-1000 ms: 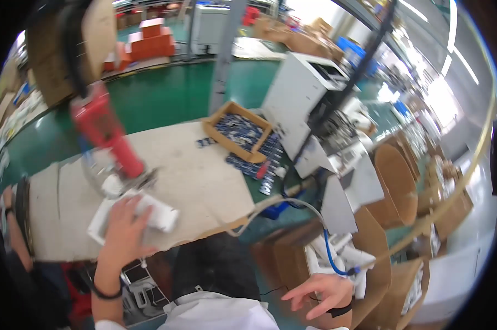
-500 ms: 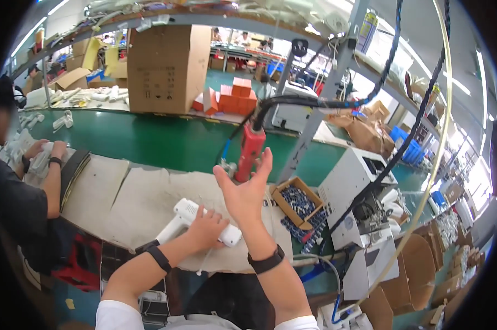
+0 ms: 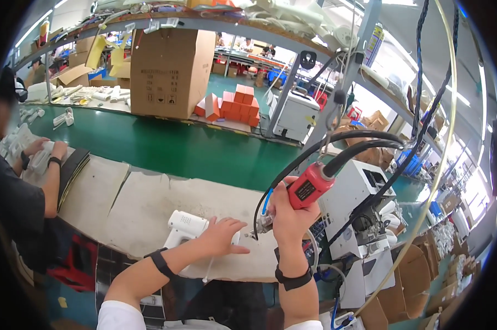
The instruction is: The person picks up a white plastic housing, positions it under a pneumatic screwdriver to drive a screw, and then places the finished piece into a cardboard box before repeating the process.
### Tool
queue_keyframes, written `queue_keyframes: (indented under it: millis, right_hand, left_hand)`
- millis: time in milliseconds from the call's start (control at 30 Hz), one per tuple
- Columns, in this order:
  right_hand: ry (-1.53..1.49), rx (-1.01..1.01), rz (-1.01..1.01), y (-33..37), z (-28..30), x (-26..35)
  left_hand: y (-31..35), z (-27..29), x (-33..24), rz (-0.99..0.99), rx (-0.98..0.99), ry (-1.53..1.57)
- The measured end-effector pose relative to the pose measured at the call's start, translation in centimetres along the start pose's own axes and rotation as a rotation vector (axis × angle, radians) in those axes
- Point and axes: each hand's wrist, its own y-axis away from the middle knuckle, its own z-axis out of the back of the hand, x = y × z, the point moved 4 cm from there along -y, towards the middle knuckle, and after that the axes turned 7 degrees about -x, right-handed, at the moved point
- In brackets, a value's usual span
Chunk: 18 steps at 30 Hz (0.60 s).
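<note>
A white gun-shaped plastic housing lies on the grey-beige mat, its vented end to the left and a thin white piece sticking out toward me. My left hand rests over its right end, fingers stretched out and thumb apart, hiding that part. In my right hand is a red power screwdriver, tilted, with its metal nose pointing left, close to my left fingertips. Whether the nose touches the housing or my left hand holds a small part, I cannot make out. Black cables and a hanging hook run from the screwdriver's upper end.
A person works at the left over white parts. Beyond the mat runs a green belt, with a big carton and orange boxes behind it. A white machine stands right; cables and a pale hose hang there.
My right hand has closed round the hanging screwdriver and brought it down and right, tilting it. My left hand has slid right along the housing, its fingers now extended past the end.
</note>
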Motion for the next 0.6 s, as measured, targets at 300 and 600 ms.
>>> queue_keyframes:
  millis: [300, 600]
  right_hand:
    - [-0.017, 0.061, -0.028, 1.1, -0.2, 3.9]
    - [-0.054, 0.098, -0.013, 1.8, -0.5, 3.7]
  left_hand:
    - [-0.2, 1.3, -2.0, -0.001, 0.092, 0.084]
    - [0.3, 1.0, -0.7, -0.034, -0.086, 0.246]
